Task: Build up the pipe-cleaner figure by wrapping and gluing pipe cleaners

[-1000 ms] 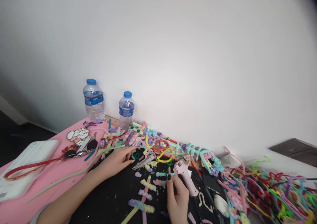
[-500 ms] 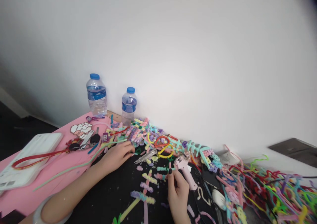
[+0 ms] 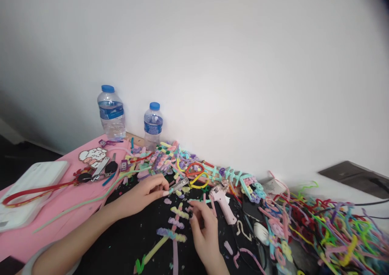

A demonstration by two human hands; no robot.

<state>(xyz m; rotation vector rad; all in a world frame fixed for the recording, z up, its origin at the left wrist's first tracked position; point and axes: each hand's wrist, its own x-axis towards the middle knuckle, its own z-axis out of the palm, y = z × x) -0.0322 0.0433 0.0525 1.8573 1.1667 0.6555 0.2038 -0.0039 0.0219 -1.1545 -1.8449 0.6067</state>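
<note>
- Showing white case (image 3: 36,178) at far L, lying on pink sheet (image 3: 24,242) w/ red strap (image 3: 45,186) across.
- Seeing keys (image 3: 111,167) just R of strap, nr flat puppy-like cutout (image 3: 92,156); long pale green stem (image 3: 82,205) running diagonally nearby.
- Standing upright by wall, in back: lg bottle (image 3: 112,121), then sm bottle (image 3: 153,125), both w/ blue caps.
- Reaching in over black mat (image 3: 121,242) on tabletop w/ L hand (image 3: 166,190): bending fingers, bringing thumb & index close together nr scissors (image 3: 180,184); showing tiny teal bit at thumb tip, can't tell if gripped.
- Lying betw. & in front of both hands, on black mat: fishbone-shaped fuzzy-stem piece (image 3: 176,224), mostly pastel; yellow stem (image 3: 155,250) slanting down-L.
- Curling fingers of R hand (image 3: 191,208) just R of that piece's upper end, thumb & index nr each other; can't tell if pinching anything.
- Piling up behind hands along wall: pastel fuzzy-stem shapes (image 3: 164,159).
- Lying R of R hand: pink glue gun (image 3: 225,206), then dark phone (image 3: 251,208), white mouse (image 3: 260,232).
- Spreading over far R: tangled multicolor stems (image 3: 343,234), below dark wall panel (image 3: 352,175).
</note>
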